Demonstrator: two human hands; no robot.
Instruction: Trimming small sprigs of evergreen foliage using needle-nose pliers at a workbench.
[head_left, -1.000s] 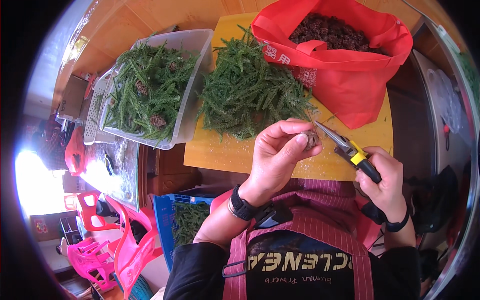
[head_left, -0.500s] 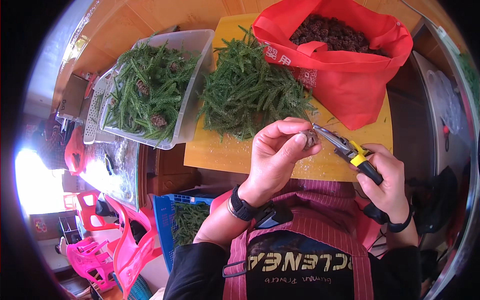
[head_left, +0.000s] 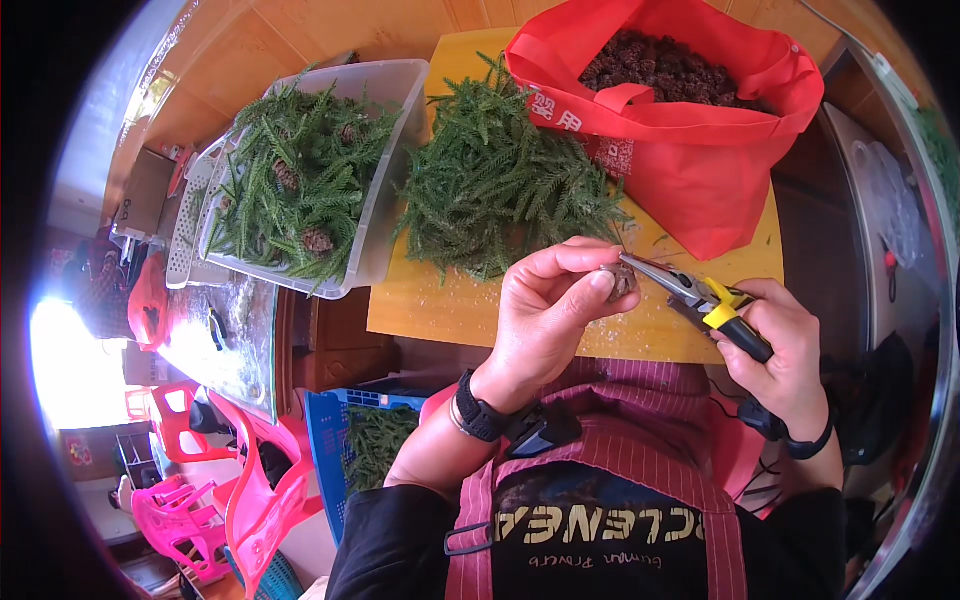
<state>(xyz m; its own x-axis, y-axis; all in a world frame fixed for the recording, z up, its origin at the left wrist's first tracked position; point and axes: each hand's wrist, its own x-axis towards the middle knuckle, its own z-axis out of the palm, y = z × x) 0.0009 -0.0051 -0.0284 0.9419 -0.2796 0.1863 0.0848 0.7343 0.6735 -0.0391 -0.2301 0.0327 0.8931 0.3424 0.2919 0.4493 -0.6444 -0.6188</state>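
Between thumb and fingers, my left hand (head_left: 550,310) pinches a small brown pine cone (head_left: 620,284) above the near part of the yellow board. My right hand (head_left: 775,340) is wrapped round the black and yellow handles of needle-nose pliers (head_left: 715,305). Their jaw tips meet the top of the cone, where a thin dark wire seems to stick up. Just beyond my left hand lies a heap of green artificial fir sprigs (head_left: 500,180). A red fabric bag (head_left: 690,180) full of dark pine cones (head_left: 660,75) stands at the far right.
A clear plastic bin (head_left: 385,215) holding sprigs and several cones sits at the board's left. The yellow board (head_left: 430,310) carries pale crumbs. Below it on the left, a blue crate (head_left: 325,440) contains more greenery. Pink plastic chairs (head_left: 265,500) stand at the lower left.
My right hand and the pliers have shifted slightly, the handles a little to the right and the jaws closer to the cone. My left hand keeps its hold almost unmoved.
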